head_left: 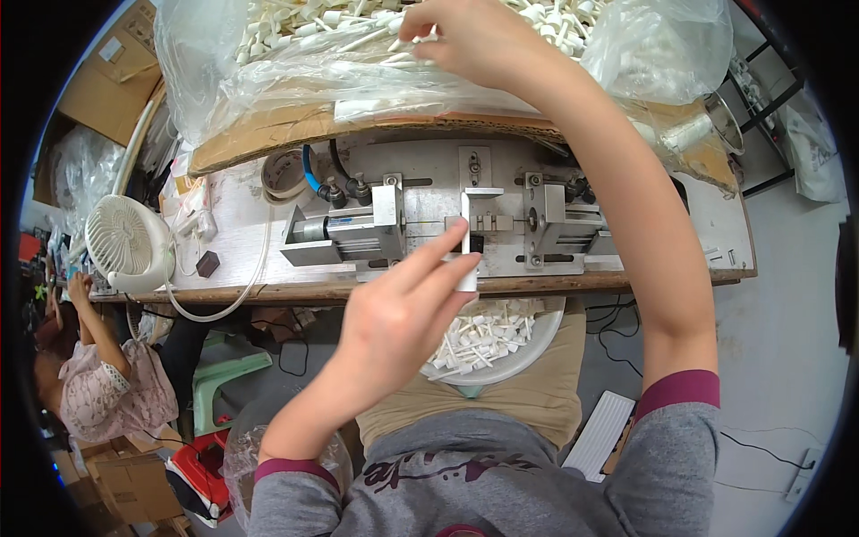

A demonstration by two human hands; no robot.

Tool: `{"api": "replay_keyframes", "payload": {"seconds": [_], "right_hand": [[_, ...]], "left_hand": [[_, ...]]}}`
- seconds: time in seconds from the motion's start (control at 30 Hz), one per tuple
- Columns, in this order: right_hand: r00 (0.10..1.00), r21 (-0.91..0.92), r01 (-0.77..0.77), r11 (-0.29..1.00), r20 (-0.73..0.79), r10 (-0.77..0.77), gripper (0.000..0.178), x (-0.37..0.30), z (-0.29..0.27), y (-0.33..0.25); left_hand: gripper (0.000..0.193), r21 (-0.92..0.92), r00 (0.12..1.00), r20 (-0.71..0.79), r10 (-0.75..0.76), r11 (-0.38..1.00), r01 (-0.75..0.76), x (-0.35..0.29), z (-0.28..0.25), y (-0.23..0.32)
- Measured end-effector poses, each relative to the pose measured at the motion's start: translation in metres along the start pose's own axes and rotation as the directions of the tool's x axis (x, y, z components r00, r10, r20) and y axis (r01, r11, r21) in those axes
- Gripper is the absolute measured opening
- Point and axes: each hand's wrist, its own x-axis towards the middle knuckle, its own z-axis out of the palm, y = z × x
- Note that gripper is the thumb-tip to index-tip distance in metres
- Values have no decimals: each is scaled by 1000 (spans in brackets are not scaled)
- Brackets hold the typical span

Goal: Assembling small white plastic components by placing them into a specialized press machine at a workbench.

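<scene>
At the metal fixture (pixel 489 222) on the bench, my left hand (pixel 389 327) grips a white plastic piece (pixel 466 234) with its fingertips. The piece is narrow with a wider end towards me, lying between two facing clamp units. My right hand (pixel 474 45) reaches over the pile of white plastic pieces (pixel 309 25) in a bag-lined cardboard box (pixel 259 139). Its fingers are bent and apart among the pieces; I see nothing clearly held in them. A bowl (pixel 537 345) of similar white pieces (pixel 488 336) rests by my lap, partly hidden by my left hand.
Metal cylinder units (pixel 344 234) with blue and black hoses (pixel 313 170) flank the fixture. A tape roll (pixel 284 174) and a white fan (pixel 130 243) stand to the left. Another person (pixel 116 385) sits far left near a green stool (pixel 224 376). A metal cup (pixel 723 123) lies at right.
</scene>
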Motion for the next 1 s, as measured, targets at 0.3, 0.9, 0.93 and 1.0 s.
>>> {"api": "replay_keyframes", "payload": {"seconds": [0.3, 0.9, 0.93, 1.0], "right_hand": [[971, -17, 7, 1000, 240, -3, 23, 30, 22, -17], [947, 281, -132, 950, -248, 205, 22, -58, -27, 8], [925, 442, 3, 897, -343, 165, 23, -65, -31, 3], [909, 620, -51, 783, -295, 293, 22, -95, -46, -5]], "left_hand": [[27, 397, 994, 107, 21, 916, -62, -7, 38, -16], [31, 296, 994, 106, -3, 955, -28, 5, 30, -15], [32, 205, 994, 101, -28, 979, 7, 9, 22, -13], [34, 63, 999, 19, -48, 997, 47, 20, 1, -8]]}}
